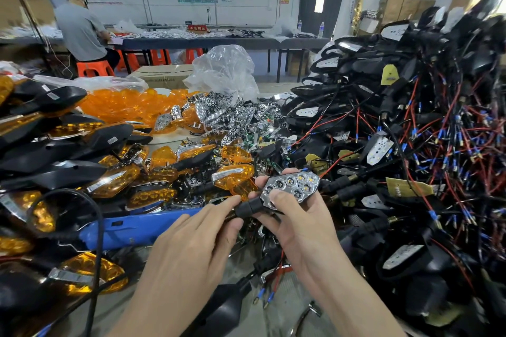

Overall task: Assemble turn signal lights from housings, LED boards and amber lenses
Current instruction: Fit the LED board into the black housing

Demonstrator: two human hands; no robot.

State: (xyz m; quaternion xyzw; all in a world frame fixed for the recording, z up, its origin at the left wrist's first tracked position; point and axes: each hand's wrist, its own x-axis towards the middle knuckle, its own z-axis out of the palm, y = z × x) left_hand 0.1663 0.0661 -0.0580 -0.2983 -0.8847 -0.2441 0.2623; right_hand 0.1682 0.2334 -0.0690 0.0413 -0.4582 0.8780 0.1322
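Observation:
My right hand (pixel 298 216) grips a turn signal housing whose chrome honeycomb reflector (pixel 291 186) faces up, with no lens on it; my thumb lies on its lower edge. My left hand (pixel 202 230) pinches the black rubber stem (pixel 250 206) of that housing between thumb and fingers. An amber lens (pixel 235 178) lies just beyond my left fingertips. Loose amber lenses (pixel 128 104) fill a bag at the back left. Chrome reflectors (pixel 232 115) are heaped in the middle. Wired black housings with LED boards (pixel 410 131) are piled high on the right.
Finished lights with amber lenses (pixel 68 167) are stacked on the left. A blue power tool (pixel 131 230) with a black cable lies in front of them. A crumpled clear bag (pixel 224 68) stands behind the reflectors. Another person (pixel 79 27) sits at a far table.

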